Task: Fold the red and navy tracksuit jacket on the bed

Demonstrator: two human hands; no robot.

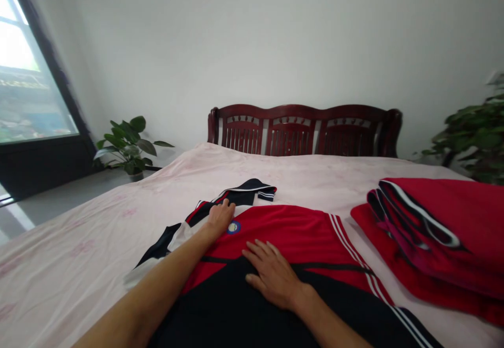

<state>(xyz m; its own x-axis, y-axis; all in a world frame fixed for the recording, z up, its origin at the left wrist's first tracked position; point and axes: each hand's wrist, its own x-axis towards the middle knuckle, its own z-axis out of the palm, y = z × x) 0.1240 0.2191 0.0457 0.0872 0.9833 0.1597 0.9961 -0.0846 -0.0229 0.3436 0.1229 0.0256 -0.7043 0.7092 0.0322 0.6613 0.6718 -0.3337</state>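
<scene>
A red and black sports jacket (283, 232) lies spread on the bed, with white stripes along its edge and a small round badge (233, 227) on the red chest. My left hand (220, 219) rests palm down on the jacket's upper part, next to the badge. My right hand (271, 274) lies flat across the red and black panels, fingers spread. Neither hand grips anything. A dark striped sleeve (244, 193) stretches beyond my left hand. To the right sits a folded pile of red garments (429, 232) with black and white trim, apart from both hands.
The pale pink sheet (79, 264) covers the bed, which ends at a dark red wooden headboard (303, 130) against a white wall. Potted green plants stand at the left (128, 146) and right (472, 133). A large window (27, 70) is at the far left.
</scene>
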